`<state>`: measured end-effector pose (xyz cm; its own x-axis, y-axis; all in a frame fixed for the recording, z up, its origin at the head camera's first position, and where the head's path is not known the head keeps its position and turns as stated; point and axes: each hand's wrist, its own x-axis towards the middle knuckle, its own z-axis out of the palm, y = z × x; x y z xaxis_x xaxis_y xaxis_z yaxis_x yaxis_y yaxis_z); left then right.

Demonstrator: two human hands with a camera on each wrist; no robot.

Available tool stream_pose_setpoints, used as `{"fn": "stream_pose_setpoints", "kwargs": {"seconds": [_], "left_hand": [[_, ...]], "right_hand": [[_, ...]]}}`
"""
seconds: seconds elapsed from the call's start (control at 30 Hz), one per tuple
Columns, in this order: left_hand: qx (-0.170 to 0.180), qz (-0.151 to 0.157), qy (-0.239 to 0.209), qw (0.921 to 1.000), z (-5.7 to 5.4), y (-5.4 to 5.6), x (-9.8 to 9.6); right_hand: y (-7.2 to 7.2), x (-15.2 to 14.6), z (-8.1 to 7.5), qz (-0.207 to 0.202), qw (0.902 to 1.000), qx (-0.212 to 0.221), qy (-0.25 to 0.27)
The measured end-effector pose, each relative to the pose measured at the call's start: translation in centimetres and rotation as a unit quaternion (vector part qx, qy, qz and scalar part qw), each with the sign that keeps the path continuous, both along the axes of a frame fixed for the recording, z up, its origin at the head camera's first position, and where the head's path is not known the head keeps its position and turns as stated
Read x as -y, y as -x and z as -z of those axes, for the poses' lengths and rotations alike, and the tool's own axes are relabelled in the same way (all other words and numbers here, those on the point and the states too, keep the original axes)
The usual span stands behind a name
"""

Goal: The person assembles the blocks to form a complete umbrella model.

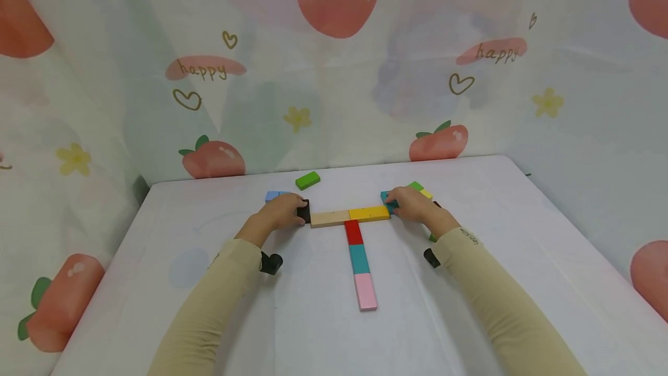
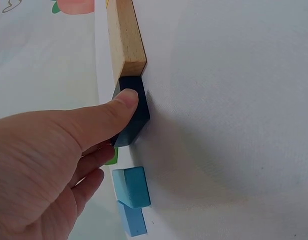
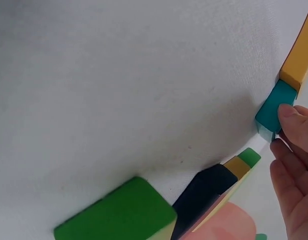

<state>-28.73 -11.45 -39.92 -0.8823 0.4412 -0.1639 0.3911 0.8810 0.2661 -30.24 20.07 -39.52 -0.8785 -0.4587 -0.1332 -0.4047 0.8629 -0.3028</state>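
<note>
My left hand [image 1: 282, 212] grips a black block [image 2: 139, 114] at the left end of a row of blocks, the thumb lying on its face. The black block touches a plain wooden block [image 1: 330, 219], which meets a yellow block [image 1: 369, 213]. At the row's right end, my right hand [image 1: 417, 208] pinches a teal block [image 3: 276, 105] against the yellow one. Below the middle of the row, a red block [image 1: 354, 232], another teal block [image 1: 359, 259] and a pink block [image 1: 365, 292] run end to end toward me.
Behind the row lies a green block [image 1: 308, 180]. Blue blocks [image 2: 132, 218] sit beyond my left hand. Near my right hand are a dark block [image 3: 203, 192], a large green block [image 3: 119, 212] and smaller yellow and green ones. A printed cloth [image 1: 344, 91] rises behind the white table [image 1: 209, 318].
</note>
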Motion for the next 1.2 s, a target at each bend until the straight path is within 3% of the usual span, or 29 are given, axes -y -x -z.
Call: {"fn": "stream_pose_setpoints", "kwargs": {"seconds": [0.7,1.2], "left_hand": [[0.001,-0.002,0.0,1.0,-0.01,-0.1,-0.11],[0.003,-0.002,0.017,0.9998,-0.16,-0.07,-0.26]], "right_hand": [[-0.04,-0.12,0.25,0.009,0.9999,0.006,0.003],[0.2,0.11,0.0,-0.01,0.9999,-0.011,-0.002]]}}
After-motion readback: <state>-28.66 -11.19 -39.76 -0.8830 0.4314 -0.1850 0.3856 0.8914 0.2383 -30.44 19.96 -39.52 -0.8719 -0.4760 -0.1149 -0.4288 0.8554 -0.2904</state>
